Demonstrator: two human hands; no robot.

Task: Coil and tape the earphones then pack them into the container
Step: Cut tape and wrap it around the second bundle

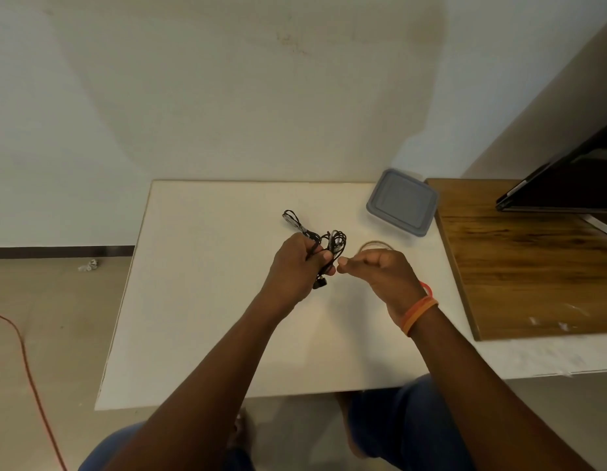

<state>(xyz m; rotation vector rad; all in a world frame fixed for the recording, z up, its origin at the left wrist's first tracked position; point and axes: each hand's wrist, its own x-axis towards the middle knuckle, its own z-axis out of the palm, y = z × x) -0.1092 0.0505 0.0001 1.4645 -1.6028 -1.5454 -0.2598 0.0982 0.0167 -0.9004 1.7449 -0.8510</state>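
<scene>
My left hand (300, 266) grips a bundle of black earphones (329, 241) above the white table (210, 300); loops stick out above my fingers and a black end hangs below them. A second black cable lies on the table just behind, stretching up-left. My right hand (376, 270) is beside the left, fingers curled, thumb and forefinger pinched close to the cable; whether it holds the wire I cannot tell. A clear tape roll (375, 245) lies just behind my right hand, partly hidden. The container (402, 202), clear with a grey lid on, stands at the back right.
A wooden board (533, 260) lies on the right part of the table with a dark screen (567, 185) standing on it. The wall is close behind the table. An orange cable (26, 368) runs over the floor at left. My knees are under the table's front edge.
</scene>
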